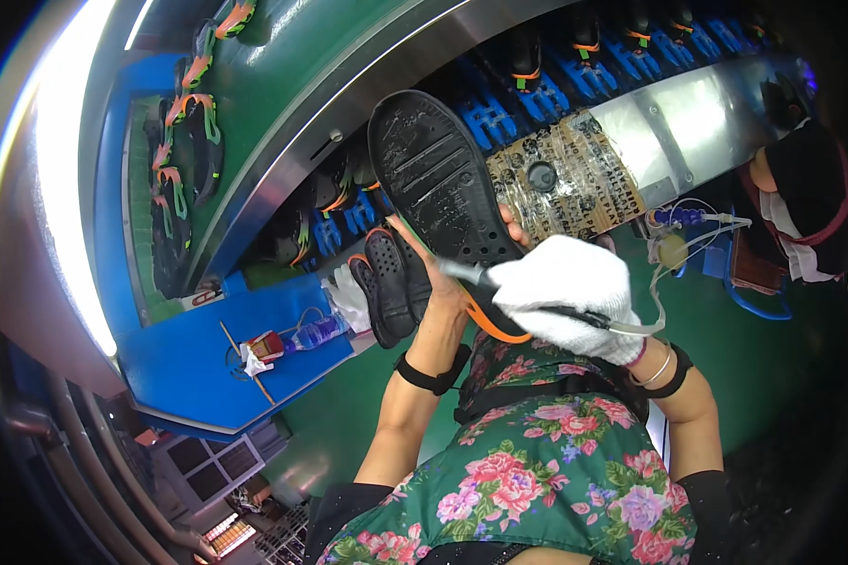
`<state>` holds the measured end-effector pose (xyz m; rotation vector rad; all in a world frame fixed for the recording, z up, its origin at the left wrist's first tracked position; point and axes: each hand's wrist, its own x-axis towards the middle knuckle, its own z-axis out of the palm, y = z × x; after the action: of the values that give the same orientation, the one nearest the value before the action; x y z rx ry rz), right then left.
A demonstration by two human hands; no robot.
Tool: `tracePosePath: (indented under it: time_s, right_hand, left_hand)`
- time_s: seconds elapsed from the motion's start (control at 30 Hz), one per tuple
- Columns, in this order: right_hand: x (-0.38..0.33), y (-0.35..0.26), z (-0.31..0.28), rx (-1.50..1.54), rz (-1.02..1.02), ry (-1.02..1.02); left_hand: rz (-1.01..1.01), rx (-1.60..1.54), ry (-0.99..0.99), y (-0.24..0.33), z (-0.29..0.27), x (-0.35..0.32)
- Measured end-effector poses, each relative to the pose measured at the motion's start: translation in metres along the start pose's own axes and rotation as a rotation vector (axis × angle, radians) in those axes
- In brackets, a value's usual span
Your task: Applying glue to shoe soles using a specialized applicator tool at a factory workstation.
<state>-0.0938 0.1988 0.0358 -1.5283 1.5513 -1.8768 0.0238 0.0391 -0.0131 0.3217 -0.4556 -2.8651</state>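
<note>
A long black shoe sole (429, 165) with an orange heel edge is tilted up in front of me. My bare left hand (445, 299) grips it around its lower half, and its fingertips show at the far side. The upper face of the sole looks wet and glossy in places. My right hand (575, 287), in a white knit glove, is closed around a slim brush-like tool (469, 271) whose blurred pale tip lies over the sole's left edge. A thin clear tube (657, 311) runs from the tool's back end. Whether the tip touches the sole, I cannot tell.
Several black soles (386, 282) stand left of my left hand, beside a blue table (184, 377) with a bottle (318, 331). Shoes on blue holders (589, 80) line the machine behind a taped cardboard sheet (575, 174). Another person (801, 179) is at the right.
</note>
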Motion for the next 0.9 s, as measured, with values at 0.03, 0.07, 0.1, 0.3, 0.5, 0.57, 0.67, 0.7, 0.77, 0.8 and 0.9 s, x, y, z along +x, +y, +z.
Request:
tracePosePath:
  time_s: [0.03, 0.07, 0.1, 0.3, 0.5, 0.57, 0.67, 0.7, 0.77, 0.8, 0.9]
  right_hand:
    - [-0.005, 0.005, 0.000, -0.073, -0.036, 0.018]
    - [-0.007, 0.004, 0.002, -0.071, -0.034, 0.018]
    - [-0.010, 0.000, 0.005, -0.166, -0.074, -0.040]
    - [-0.014, -0.004, 0.006, -0.053, -0.060, -0.054]
    - [-0.024, -0.003, 0.003, -0.181, -0.101, -0.101]
    - [-0.024, -0.005, 0.009, -0.075, -0.017, -0.048]
    - [-0.022, -0.007, 0.006, 0.099, 0.192, 0.075]
    - [-0.024, -0.005, 0.006, 0.072, 0.186, 0.115]
    - [-0.023, -0.007, 0.001, 0.026, 0.147, 0.079]
    - [-0.023, -0.009, -0.001, -0.023, 0.106, 0.042]
    - [-0.029, -0.009, 0.003, -0.004, 0.081, 0.019]
  left_hand:
    - [0.056, -0.028, 0.028, 0.001, 0.003, 0.001]
    - [0.056, -0.028, 0.030, 0.002, 0.003, 0.002]
    - [0.059, -0.033, 0.043, 0.003, 0.002, 0.003]
    - [0.087, 0.088, 0.046, 0.010, -0.003, 0.004]
    - [0.118, 0.018, 0.083, 0.013, 0.001, 0.007]
    - [0.113, 0.015, 0.107, 0.015, 0.001, 0.006]
    - [0.129, 0.012, 0.089, 0.019, 0.003, 0.007]
    - [0.128, 0.012, 0.091, 0.019, 0.003, 0.009]
    - [0.144, 0.043, 0.026, 0.020, 0.003, 0.011]
    - [0.143, 0.044, 0.028, 0.021, 0.002, 0.013]
    - [0.170, 0.112, 0.013, 0.024, -0.001, 0.014]
